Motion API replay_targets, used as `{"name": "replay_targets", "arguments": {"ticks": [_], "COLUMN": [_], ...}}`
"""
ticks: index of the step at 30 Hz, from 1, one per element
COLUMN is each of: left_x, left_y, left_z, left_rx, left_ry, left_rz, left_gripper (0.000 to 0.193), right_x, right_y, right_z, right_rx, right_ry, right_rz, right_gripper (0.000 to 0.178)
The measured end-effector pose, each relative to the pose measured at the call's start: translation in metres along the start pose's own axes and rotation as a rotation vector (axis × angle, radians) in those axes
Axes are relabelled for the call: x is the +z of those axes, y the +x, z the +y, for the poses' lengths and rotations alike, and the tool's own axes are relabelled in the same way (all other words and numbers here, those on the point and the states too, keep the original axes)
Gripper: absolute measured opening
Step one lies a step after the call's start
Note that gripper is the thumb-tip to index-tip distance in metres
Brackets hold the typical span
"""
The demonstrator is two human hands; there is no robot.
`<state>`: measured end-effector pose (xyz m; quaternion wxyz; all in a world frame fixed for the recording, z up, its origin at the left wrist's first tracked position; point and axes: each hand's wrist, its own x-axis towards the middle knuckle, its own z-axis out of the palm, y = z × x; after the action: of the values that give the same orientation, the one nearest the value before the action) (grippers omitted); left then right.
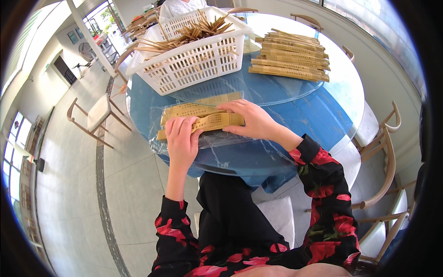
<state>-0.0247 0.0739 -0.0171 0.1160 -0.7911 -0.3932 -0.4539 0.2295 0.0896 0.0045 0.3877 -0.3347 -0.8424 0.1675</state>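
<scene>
From the left, I see a wooden chair [99,113] well apart from the round table, then a white slotted basket [196,50] of thin brown sticks [200,33] blocking room just beyond my hands. My left hand [183,138] curls its fingers over the left part of a gold printed strip [214,122], near the table's front edge; its long axis runs crosswise, right end tilted slightly away from me, middle bowed. My right hand [256,121] pinches that end. Rightward, blue tablecloth [302,113] gives open room toward the rim, with stacked gold strips [293,55] beyond.
</scene>
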Motion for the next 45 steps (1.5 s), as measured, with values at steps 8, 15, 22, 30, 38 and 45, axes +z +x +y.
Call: {"name": "replay_targets", "arguments": {"ticks": [8, 15, 22, 30, 38, 45], "left_x": [-0.001, -0.002, 0.001, 0.013, 0.018, 0.020], "left_y": [0.002, 0.004, 0.004, 0.002, 0.000, -0.003], "left_z": [0.002, 0.003, 0.000, -0.003, -0.004, -0.007], "left_rx": [-0.021, -0.045, -0.081, -0.186, -0.184, -0.170], "left_ry": [-0.012, -0.045, -0.082, -0.121, -0.167, -0.194], "left_rz": [0.008, -0.031, -0.089, -0.180, -0.122, -0.097], "left_gripper": [0.025, 0.025, 0.024, 0.026, 0.032, 0.031], "right_x": [0.008, 0.012, 0.009, -0.005, -0.039, -0.103], "right_y": [-0.003, -0.008, -0.008, -0.005, 0.041, 0.191], "right_z": [0.008, 0.015, 0.018, 0.010, 0.005, 0.045], "right_rx": [0.232, 0.296, 0.370, 0.420, 0.099, 0.119], "right_ry": [0.469, 0.562, 0.553, 0.480, -0.179, -0.676], "right_rz": [-0.134, -0.111, -0.100, -0.035, 0.269, 0.191], "right_gripper": [0.031, 0.029, 0.029, 0.025, 0.024, 0.021]}}
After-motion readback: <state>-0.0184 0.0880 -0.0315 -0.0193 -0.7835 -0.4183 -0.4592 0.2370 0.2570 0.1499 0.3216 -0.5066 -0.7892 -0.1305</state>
